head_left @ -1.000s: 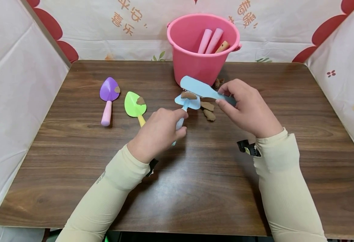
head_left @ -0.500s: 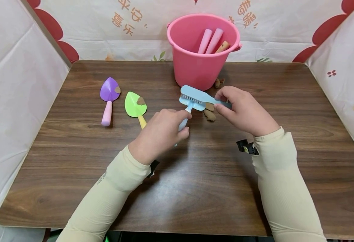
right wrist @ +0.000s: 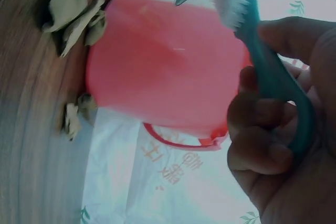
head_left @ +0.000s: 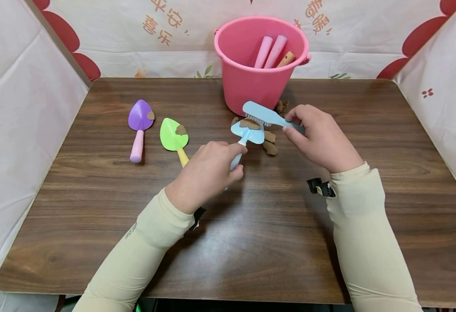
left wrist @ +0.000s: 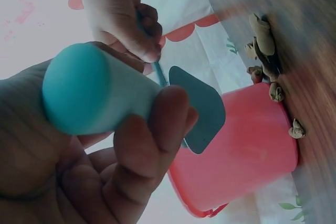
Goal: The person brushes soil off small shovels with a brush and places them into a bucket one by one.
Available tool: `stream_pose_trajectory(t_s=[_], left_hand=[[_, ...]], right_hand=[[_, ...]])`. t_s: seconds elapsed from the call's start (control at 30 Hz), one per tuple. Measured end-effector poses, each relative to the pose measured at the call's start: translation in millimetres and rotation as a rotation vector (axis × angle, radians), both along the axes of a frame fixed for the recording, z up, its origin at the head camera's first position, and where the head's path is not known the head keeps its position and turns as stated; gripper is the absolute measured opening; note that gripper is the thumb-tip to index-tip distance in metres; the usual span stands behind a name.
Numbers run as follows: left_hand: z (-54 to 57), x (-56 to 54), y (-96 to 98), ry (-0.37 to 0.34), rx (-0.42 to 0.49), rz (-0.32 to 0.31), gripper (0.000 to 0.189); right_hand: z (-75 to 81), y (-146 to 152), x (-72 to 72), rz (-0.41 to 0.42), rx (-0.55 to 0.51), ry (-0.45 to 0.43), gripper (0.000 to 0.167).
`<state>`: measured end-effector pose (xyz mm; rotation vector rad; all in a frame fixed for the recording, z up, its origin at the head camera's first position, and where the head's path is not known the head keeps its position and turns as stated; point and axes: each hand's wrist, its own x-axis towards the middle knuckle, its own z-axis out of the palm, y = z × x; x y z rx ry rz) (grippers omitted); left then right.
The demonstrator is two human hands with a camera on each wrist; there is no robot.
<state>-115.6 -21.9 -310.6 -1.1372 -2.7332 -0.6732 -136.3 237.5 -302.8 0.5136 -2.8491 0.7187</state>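
Observation:
My left hand (head_left: 206, 173) grips a small light-blue trowel (head_left: 254, 135) by its pale handle. A brown, leaf-like piece (head_left: 249, 125) lies on the upper part of its blade. In the left wrist view the handle's rounded teal end (left wrist: 73, 90) faces the camera, fingers curled round it. My right hand (head_left: 323, 141) holds a light-blue brush (head_left: 265, 113) between thumb and fingers, its bristles down at the far edge of the blade. White bristles (right wrist: 231, 4) show beside the blade's edge in the right wrist view. More brown pieces (head_left: 269, 148) lie on the table right beside the trowel.
A pink bucket (head_left: 247, 86) stands behind the trowel, with two pink handles (head_left: 264, 52) and a wooden handle (head_left: 286, 59) inside. To the left lie a purple trowel (head_left: 139, 115) and a green trowel (head_left: 173, 135), each with a brown piece on it. Other brown pieces (head_left: 281, 106) sit at the bucket's base.
The brush came down over the blade, hiding the brown piece, then rose and moved to the upper right, showing it again. The blue trowel shifted slightly right.

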Motion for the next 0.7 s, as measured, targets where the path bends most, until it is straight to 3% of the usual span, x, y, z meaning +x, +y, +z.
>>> stream_pose_trajectory(t_s=[0.27,0.7], left_hand=[[0.2,-0.7,-3.0,0.013,0.021,-0.007,0.018],[1.4,1.6,-1.9,-0.015,0.026,-0.025,0.015]], right_hand=[[1.5,-7.7,4.4,0.135,-0.076,0.003,0.009],[-3.9,-2.9,-2.5,0.052,0.012,-0.026,0.012]])
